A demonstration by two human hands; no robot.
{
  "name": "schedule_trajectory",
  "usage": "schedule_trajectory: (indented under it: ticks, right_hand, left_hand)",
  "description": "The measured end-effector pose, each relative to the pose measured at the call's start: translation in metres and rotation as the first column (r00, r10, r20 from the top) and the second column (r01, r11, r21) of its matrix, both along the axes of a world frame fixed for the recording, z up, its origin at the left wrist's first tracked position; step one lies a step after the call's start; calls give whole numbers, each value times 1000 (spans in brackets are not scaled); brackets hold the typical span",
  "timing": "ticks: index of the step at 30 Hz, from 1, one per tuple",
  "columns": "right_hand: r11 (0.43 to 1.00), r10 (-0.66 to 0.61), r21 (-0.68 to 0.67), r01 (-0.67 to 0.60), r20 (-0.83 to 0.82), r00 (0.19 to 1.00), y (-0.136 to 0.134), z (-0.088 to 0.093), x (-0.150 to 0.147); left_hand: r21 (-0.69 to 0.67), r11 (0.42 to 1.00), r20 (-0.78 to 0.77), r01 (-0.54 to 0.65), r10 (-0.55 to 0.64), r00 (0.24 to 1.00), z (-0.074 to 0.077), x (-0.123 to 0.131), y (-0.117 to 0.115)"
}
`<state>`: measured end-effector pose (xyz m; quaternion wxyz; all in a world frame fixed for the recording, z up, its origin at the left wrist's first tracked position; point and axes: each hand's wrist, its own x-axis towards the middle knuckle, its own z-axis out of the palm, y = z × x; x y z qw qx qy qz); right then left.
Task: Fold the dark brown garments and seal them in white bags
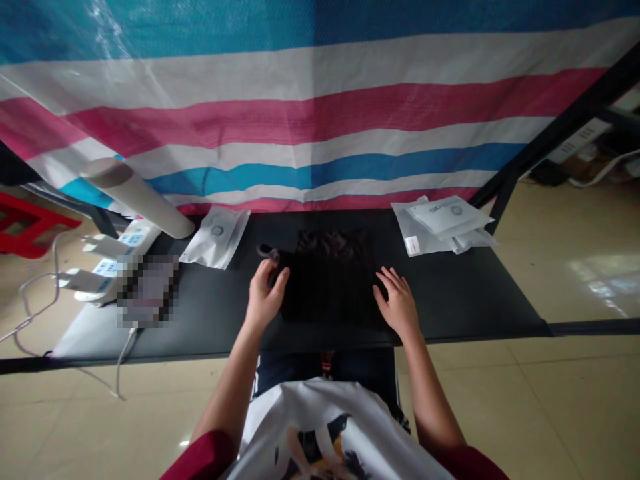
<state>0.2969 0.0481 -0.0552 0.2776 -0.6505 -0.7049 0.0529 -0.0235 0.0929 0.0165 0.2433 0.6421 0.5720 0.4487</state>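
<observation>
Your left hand (263, 297) curls, its fingers seeming to pinch the upper-left corner of the dark cloth (330, 280). Your right hand (397, 302) lies spread, pressing the cloth's right edge against the black tabletop (480, 293). A plastic packet (217, 237) and a packet stack (440, 227) sit well apart on either side, leaving open tabletop around the cloth.

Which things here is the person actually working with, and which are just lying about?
Being worked with:
the dark folded fabric, with the left hand on it and the right hand at its edge

Just lying about:
a white pouch
clear plastic packets
a pale tube
a white power strip
</observation>
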Motion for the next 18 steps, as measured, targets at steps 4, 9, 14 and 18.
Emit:
schedule_trajectory:
  ticks: [4,9,14,18]
  right_hand:
    - [1000,4,2,-4,-2,1000,0,1,-1]
    - [1000,-1,13,2,-65,998,-2,11,-2]
    - [994,105,43,-98,-216,971,-23,22,-5]
    - [956,274,-83,-282,-97,957,-49,23,-8]
  left_hand:
    - [-62,932,-157,356,-362,919,0,68,4]
    - [-81,869,-312,488,-487,816,-6,77,-11]
    - [-37,905,-396,425,-403,825,3,23,-34]
    - [-163,867,-493,471,-485,722,-16,-10,-53]
